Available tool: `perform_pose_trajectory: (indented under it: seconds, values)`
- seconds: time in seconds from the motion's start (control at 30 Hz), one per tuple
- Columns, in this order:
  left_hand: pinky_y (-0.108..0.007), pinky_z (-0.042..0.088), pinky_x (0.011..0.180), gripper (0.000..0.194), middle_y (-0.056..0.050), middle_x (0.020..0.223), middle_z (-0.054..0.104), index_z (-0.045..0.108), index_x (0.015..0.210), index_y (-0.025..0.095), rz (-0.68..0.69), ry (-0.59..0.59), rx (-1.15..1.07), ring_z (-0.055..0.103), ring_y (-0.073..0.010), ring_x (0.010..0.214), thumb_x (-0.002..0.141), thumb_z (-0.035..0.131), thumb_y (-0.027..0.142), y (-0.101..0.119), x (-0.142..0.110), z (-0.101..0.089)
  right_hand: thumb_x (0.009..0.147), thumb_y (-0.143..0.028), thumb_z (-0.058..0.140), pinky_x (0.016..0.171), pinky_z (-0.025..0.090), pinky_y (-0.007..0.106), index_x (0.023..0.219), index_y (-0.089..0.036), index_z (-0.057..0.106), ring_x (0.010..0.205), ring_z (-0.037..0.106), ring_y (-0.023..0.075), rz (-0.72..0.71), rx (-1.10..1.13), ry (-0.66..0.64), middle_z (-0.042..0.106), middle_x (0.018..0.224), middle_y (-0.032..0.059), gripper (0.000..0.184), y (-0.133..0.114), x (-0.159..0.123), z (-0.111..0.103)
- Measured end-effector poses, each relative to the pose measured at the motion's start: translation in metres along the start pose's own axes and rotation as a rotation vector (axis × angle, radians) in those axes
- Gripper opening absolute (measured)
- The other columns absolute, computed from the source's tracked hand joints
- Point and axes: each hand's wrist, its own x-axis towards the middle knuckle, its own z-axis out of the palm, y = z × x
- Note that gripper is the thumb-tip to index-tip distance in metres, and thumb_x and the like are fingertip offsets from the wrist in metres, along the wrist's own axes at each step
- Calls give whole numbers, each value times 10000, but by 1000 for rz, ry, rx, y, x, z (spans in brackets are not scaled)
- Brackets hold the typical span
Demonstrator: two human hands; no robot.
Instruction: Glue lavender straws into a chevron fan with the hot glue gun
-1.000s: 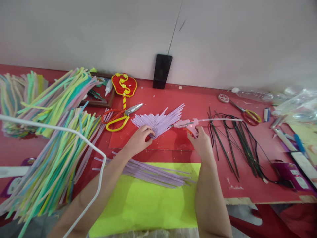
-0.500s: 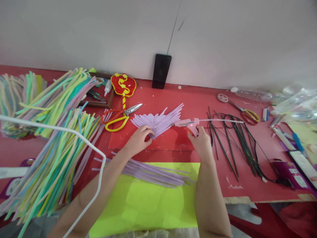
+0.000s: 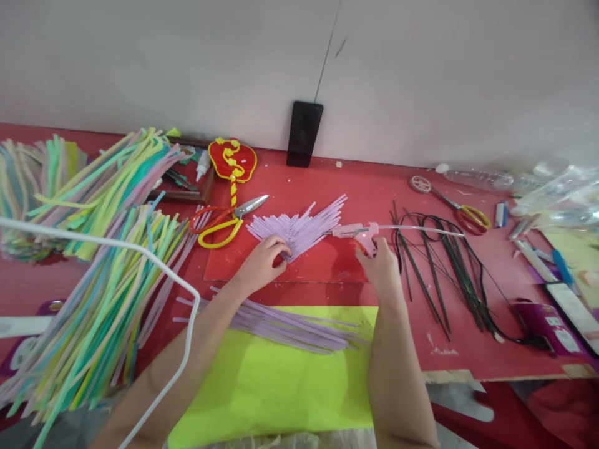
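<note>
A fan-like piece of lilac pipe cleaners point(image 3: 299, 229), laid in a V pattern, lies on the red table top. My left hand point(image 3: 267, 259) is closed at its lower point, thumb and fingers pinching the edge. My right hand point(image 3: 381, 265) grips a pink hot glue gun point(image 3: 362, 234), fingers round its handle. The nozzle points left and reaches the right edge of the lilac piece; whether it touches is too small to tell. A long clear glue stick point(image 3: 416, 229) sticks out behind the gun. Loose lilac pipe cleaners point(image 3: 299, 330) lie below my hands on a yellow-green sheet point(image 3: 281, 386).
Coloured pipe cleaner bundles point(image 3: 103, 312) fill the left, with a white bent rod point(image 3: 189, 337) in front. Scissors point(image 3: 224, 224) lie beside a red-and-yellow ornament point(image 3: 233, 160). A phone point(image 3: 304, 134) leans on the wall. Dark green stems point(image 3: 461, 280), a cable and more scissors point(image 3: 470, 218) lie right.
The glue gun in my right hand has shifted slightly to the right, its glue stick along with it. My left hand stays in place on the lilac piece.
</note>
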Motion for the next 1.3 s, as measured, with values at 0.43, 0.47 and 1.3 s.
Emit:
perform_pose_trajectory:
  seconds: [0.43,0.47,1.3]
  values:
    - [-384,463,927,201,-42,1034,559,582,923,203,-2,-5,-2,544,-198,1011,773,556,72,0,0,0,719,-454,543,648,417,330,1100,-184,553,759,589,247,111,-25,26,657,878,109,468,0,2,-1]
    - [-384,462,929,202,-42,1036,559,581,924,203,-1,-5,-1,543,-197,1012,772,556,72,-1,0,0,714,-459,549,651,418,331,1100,-186,552,759,589,247,120,-26,39,656,877,106,473,0,3,-2]
    - [-388,455,940,202,-38,1010,560,584,911,205,35,19,45,536,-198,1012,758,555,76,0,0,1,909,-278,476,799,429,343,877,-224,683,838,572,198,-519,183,-41,643,872,57,217,-63,-30,8]
